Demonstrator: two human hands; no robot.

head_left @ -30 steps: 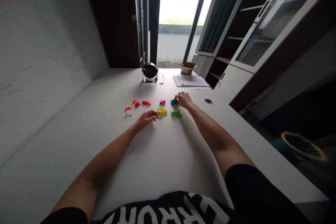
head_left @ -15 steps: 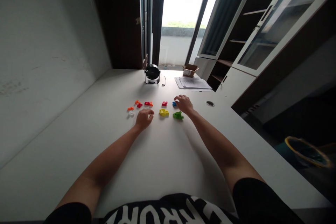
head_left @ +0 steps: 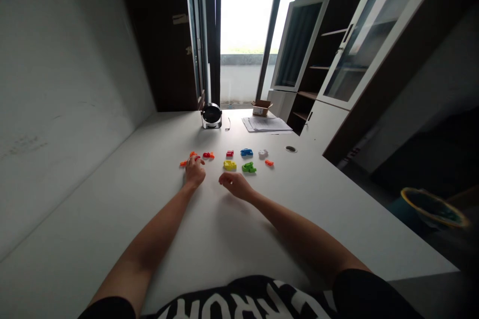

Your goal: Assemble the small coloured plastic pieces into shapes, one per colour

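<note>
My left hand (head_left: 195,172) reaches down at the left end of the small plastic toy pieces, its fingers closed around a red piece (head_left: 197,158) that they partly cover. Beside it lie orange pieces (head_left: 183,163) and a red-and-orange pair (head_left: 208,155). My right hand (head_left: 235,185) hovers over the table, fingers loosely curled with a gap at the thumb and nothing visible in them. Beyond it is a yellow piece (head_left: 229,165), with a green one (head_left: 249,167) to its right. Behind these sit a red piece (head_left: 229,153), a blue piece (head_left: 246,152) and a white piece (head_left: 263,153); an orange piece (head_left: 269,163) is farther right.
A round black device on a stand (head_left: 211,116) and a thin cord (head_left: 228,124) are at the table's far end. Papers (head_left: 266,124) and an open cardboard box (head_left: 261,107) lie right of them. A cable hole (head_left: 291,149) is in the white tabletop (head_left: 179,239); a wall borders the left.
My right hand has left the blue piece, moving left and nearer to me. Pieces right of the blue one now show. My left hand has shifted left onto a red piece. The view has shifted.
</note>
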